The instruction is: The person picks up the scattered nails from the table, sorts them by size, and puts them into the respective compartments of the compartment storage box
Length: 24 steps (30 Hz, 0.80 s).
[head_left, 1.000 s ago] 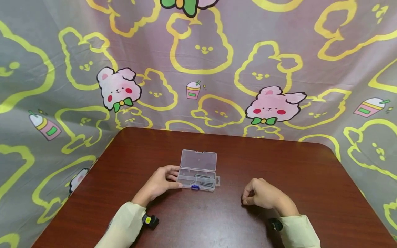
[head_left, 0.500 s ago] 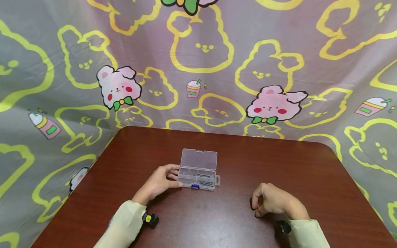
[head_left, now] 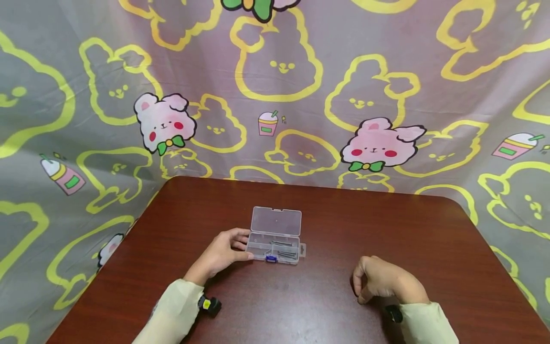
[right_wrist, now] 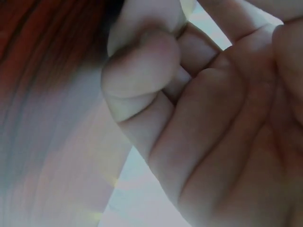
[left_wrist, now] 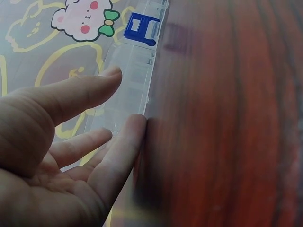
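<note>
A clear plastic compartment box (head_left: 259,251) lies on the table with its lid (head_left: 276,221) raised behind it. My left hand (head_left: 221,252) holds the box's left end, thumb at the front corner and fingers behind; in the left wrist view the thumb (left_wrist: 90,92) overlaps the clear plastic near the blue latch (left_wrist: 142,29). Several thin grey metal fasteners (head_left: 286,254) lie in the right-hand compartments, with more in the long rear one. Well right of the box, my right hand (head_left: 380,278) is low over the table, fingers curled downward. I cannot tell whether its fingertips pinch something small.
The brown wooden table (head_left: 309,306) spreads around both hands. A patterned cloth (head_left: 301,114) hangs behind it and along the sides. Dark camera straps sit on both wrists. A clear hanging tab (head_left: 302,250) sticks out from the box's right side.
My right hand has moved right and toward me over the table, then nearly stopped. The left hand and the box stay where they were.
</note>
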Each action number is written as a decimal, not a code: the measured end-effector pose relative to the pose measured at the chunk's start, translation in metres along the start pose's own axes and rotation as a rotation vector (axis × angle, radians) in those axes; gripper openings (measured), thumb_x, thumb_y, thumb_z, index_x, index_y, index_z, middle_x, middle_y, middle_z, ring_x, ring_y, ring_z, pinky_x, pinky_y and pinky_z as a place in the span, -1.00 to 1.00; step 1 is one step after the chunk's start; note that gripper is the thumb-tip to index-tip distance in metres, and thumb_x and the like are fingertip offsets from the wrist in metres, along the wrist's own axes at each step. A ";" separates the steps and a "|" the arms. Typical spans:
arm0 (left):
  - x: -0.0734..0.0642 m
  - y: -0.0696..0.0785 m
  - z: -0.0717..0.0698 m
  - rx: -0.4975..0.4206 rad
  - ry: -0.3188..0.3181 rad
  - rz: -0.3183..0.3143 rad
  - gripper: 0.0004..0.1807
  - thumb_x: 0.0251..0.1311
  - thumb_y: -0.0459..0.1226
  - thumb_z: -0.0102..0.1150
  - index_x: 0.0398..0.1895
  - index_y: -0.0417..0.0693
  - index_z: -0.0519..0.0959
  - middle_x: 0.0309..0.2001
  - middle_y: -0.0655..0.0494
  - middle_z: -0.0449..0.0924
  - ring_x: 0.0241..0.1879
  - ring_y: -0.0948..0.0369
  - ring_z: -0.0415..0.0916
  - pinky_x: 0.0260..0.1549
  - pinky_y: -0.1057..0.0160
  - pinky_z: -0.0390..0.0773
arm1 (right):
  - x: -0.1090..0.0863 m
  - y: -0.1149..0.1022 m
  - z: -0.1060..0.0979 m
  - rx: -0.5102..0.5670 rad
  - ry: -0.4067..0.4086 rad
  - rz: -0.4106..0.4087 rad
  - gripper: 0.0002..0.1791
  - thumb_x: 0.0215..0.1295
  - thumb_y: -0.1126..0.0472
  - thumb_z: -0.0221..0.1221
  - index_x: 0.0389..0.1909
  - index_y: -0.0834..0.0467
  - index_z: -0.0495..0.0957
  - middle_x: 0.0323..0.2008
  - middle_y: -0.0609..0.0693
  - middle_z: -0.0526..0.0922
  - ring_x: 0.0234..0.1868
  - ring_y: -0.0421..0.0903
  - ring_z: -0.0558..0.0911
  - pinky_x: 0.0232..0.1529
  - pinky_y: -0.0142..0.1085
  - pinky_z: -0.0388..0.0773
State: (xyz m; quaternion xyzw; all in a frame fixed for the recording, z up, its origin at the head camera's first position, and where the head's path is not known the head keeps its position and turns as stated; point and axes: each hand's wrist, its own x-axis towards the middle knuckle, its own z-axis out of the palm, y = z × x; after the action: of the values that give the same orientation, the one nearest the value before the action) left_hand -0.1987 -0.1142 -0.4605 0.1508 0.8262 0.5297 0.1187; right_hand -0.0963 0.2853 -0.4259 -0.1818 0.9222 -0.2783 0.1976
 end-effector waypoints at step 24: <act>-0.001 -0.001 -0.001 0.009 0.002 0.024 -0.32 -0.05 -0.41 0.57 0.21 -0.29 0.53 -0.12 -0.02 0.65 -0.16 0.09 0.61 -0.19 0.17 0.61 | 0.004 -0.003 -0.007 0.140 0.078 -0.121 -0.74 0.10 0.45 0.38 -0.53 0.02 0.61 -0.62 -0.19 0.60 -0.61 -0.29 0.54 -0.59 -0.34 0.51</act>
State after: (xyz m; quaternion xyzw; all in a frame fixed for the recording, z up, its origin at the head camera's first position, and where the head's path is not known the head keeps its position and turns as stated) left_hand -0.1983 -0.1158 -0.4615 0.1609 0.8267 0.5277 0.1110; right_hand -0.1019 0.2846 -0.4202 -0.2121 0.8947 -0.3605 0.1565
